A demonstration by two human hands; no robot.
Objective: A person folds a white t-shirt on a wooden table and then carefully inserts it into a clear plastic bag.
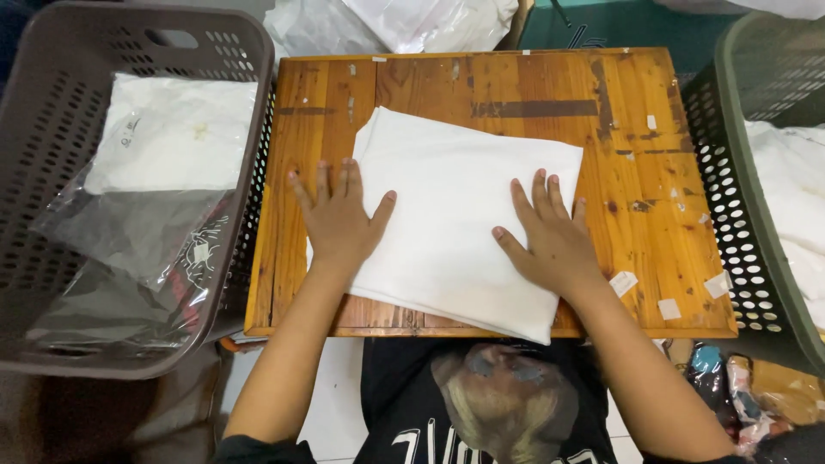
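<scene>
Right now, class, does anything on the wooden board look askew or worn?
Yes. The folded white cloth lies at a slant, its near corner hanging past the board edge, with the left hand and right hand flat on it. Torn bits of tape and dark marks spot the board.

Wood board w/ white cloth

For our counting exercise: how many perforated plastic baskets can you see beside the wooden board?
2: a brown basket left of the wooden board, a green basket to its right, partly cropped. Others may lie out of view.
</scene>
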